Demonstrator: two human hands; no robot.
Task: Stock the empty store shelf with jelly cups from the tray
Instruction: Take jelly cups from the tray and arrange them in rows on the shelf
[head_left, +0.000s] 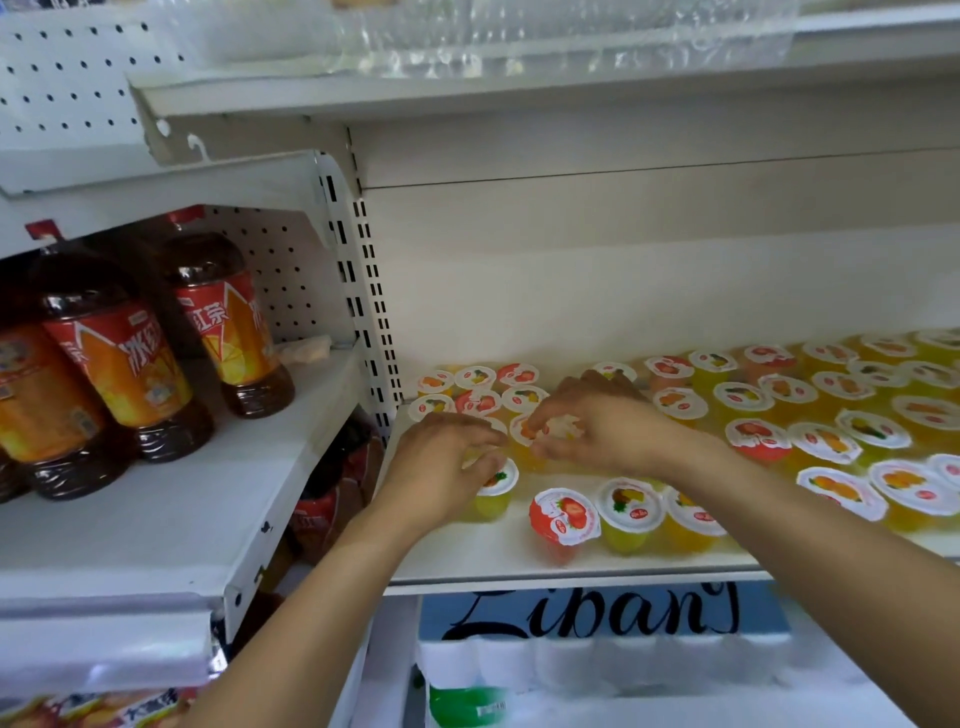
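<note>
- Shelf (519, 558), white and backed by a plain panel, carries the whole job; places below are given relative to it. No tray shows in this view.
- Tea bottles (111, 358) stand on a separate shelf to its left; a printed pack (587, 618) sits below it.
- Jelly cups (826, 441) already cover most of its right side, loosely scattered, while a tidy block (475, 389) sits in its back left corner. Stocking looks well advanced, and the step in hand seems to be lining cups into rows.
- Three front cups, red (563, 519) among them, stand near its front edge, still out of line.
- Left hand (441, 462) is curled over a yellow-green cup (493, 493) at its left front, apparently holding it.
- Right hand (587, 421), fingers bent, pinches an orange cup (530, 436) just behind; blur hides the exact grip.
- Next move likely calls for seating both cups snug against the block without knocking neighbours.
</note>
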